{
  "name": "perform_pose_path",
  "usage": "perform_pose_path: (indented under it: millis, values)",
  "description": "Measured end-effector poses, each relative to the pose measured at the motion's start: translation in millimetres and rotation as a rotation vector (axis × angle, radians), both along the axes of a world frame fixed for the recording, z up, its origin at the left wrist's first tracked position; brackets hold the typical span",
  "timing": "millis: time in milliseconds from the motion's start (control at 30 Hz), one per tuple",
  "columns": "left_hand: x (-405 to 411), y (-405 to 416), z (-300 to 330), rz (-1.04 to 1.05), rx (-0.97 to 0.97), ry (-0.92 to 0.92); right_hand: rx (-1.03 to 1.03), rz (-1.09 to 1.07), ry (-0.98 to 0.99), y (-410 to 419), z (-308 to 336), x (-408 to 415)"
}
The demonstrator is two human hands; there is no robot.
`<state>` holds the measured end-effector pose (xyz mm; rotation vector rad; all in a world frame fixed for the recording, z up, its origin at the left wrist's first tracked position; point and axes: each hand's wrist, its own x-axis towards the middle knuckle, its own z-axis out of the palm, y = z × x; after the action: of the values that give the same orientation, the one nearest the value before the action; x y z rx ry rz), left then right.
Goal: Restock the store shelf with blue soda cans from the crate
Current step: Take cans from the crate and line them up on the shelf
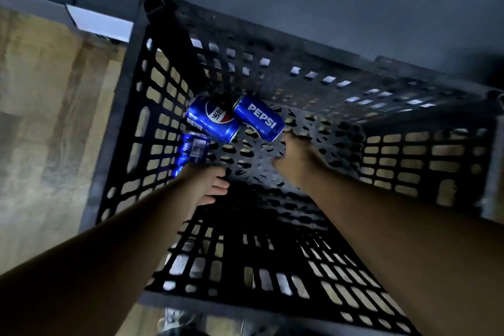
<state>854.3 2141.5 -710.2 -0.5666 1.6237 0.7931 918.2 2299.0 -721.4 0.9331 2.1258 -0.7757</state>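
Black crate (131, 106): three blue cans lying on its floor. Left hand (203, 183) grasps the near can (193, 148); right hand (294, 157), fingers spread, touches the end of the PEPSI can (259, 117). Logo can (214, 119) lies untouched between them. Step: picking up. Next, judged: right-hand closure, then lifting clear.

Both forearms are being shown bare, with no sleeves, watch or rings being worn. The left hand (203, 181) and right hand (296, 154) are being left ungloved, fingers partly blurred.
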Motion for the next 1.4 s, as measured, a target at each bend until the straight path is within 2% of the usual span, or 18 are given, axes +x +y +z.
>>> perform_pose_path:
  millis: [133,267,400,600,733,867,967,1100,1400]
  values:
    - [1.3,22.5,-48.7,0.028,0.063,0.013,0.157,0.116,0.144,13.9,-39.6,-28.7]
    - [-7.2,39.2,-84.8,0.013,0.086,0.049,0.109,0.052,0.218,16.8,-76.4,-56.9]
    - [-17.3,40.8,-104.0,0.026,0.085,0.090,0.029,0.082,0.144,12.0,-94.1,-72.1]
    - [-20.2,26.2,-109.3,-0.057,0.088,0.089,0.088,0.159,0.140,16.8,-87.0,-74.4]
    - [-14.2,15.2,-105.2,-0.105,0.072,0.092,0.088,0.063,0.066,12.4,-82.4,-66.4]
    - [-13.9,4.1,-80.8,-0.171,0.044,0.088,0.048,0.001,-0.009,11.2,-61.8,-46.8]
    - [-22.6,1.3,-49.0,-0.186,0.020,0.106,0.039,-0.051,0.012,10.0,-32.8,-37.2]
    - [-31.4,1.3,4.7,-0.212,0.011,0.099,0.033,-0.142,0.082,5.7,17.6,-29.0]
    - [-18.9,0.9,134.4,-0.291,0.047,0.168,-0.011,-0.145,0.079,-9.8,144.3,-17.3]
